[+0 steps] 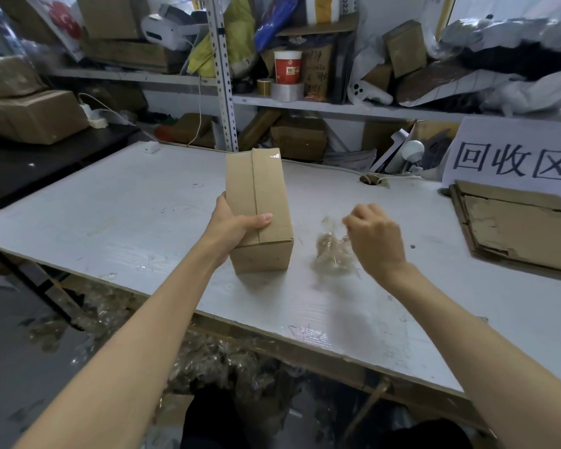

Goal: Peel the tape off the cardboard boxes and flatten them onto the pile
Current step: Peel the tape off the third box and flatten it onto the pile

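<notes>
- Steadying the box [266,202] on the table [110,205]: left hand [237,226] clamped round its near side, thumb on top.
- Right hand [374,236], fingers curled, apparently pinching peeled tape [332,254]; blur obscures contact.
- Advice: drop the tape clear, then flatten toward the pile [515,228].

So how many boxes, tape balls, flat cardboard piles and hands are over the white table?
Brown cardboard box: 1
Crumpled clear tape ball: 1
Pile of flattened brown cardboard: 1
Hands: 2 (left hand holding the box, right hand pinching the tape)
Total: 5
</notes>
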The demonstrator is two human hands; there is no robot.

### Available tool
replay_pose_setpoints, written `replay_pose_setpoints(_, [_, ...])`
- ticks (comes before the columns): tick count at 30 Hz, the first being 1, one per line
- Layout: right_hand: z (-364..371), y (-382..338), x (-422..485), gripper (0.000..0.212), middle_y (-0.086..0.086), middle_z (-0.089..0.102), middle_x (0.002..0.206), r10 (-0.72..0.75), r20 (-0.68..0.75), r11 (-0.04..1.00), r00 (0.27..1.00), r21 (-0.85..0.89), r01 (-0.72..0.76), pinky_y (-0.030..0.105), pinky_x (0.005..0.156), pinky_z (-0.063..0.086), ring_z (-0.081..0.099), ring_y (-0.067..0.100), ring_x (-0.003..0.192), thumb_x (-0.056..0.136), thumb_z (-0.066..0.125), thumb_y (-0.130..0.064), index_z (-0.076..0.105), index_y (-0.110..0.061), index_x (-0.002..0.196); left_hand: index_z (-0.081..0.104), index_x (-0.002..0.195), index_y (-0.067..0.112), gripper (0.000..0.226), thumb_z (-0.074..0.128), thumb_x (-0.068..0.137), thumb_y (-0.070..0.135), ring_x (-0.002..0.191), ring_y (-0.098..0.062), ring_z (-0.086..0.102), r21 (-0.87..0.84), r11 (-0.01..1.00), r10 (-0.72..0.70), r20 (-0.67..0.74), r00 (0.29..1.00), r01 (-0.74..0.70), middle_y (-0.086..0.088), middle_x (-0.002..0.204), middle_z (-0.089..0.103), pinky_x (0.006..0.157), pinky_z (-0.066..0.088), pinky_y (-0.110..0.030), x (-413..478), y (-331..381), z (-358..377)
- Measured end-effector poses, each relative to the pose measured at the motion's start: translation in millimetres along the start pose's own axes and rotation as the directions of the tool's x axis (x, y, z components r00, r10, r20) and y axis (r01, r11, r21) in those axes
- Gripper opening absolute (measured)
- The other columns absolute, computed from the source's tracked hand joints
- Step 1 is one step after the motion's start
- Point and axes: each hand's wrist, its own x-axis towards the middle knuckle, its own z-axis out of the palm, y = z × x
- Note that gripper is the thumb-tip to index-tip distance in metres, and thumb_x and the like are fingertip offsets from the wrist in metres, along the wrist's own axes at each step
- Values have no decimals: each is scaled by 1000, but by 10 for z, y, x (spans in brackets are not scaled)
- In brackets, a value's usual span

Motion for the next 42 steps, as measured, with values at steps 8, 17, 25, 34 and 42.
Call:
replay_pose_setpoints(8, [247,-244,6,36,13,65,85,-24,585,971,811,206,-119,41,78,46,59,37,92,99,39,-33,60,-8,84,22,148,18,102,88,72,28,123,-27,52,14,1000,-21,-17,1000,21,-7,139,46,105,46,-49,-17,-28,-6])
replay_pose_setpoints(17, [-209,-645,308,62,-2,64,105,212,410,555,887,696,-455,33,76,54,63,13,90,82,56,-63,56,-15,122,8,153,27,86,61,90,54,121,-26,45,155,985,-67,-29,997,71,-8,142,31,106,44,-48,-145,106,48])
replay_pose_setpoints(25, [-479,-852,485,22,6,68,92,203,428,604,881,653,-457,41,74,58,66,21,85,85,60,-26,62,-14,103,22,149,20,99,73,76,63,130,-31,41,269,957,-87,-93,992,109,-8,142,36,105,44,-51,-275,242,-32])
replay_pose_setpoints(34, [-701,-594,447,12,12,63,102,176,468,536,866,692,-483,50,85,54,61,28,96,90,51,-12,48,-12,102,31,146,23,51,48,99,17,120,-28,46,196,979,32,99,995,-51,1,127,43,93,49,-51,-474,675,-92])
replay_pose_setpoints(42, [-820,-539,438,72,15,48,129,118,550,295,827,776,-558,35,79,59,61,27,103,82,71,-11,26,-16,138,13,155,42,50,26,107,35,131,-30,41,189,977,107,-20,994,-102,-2,151,37,104,41,-51,-624,795,17])
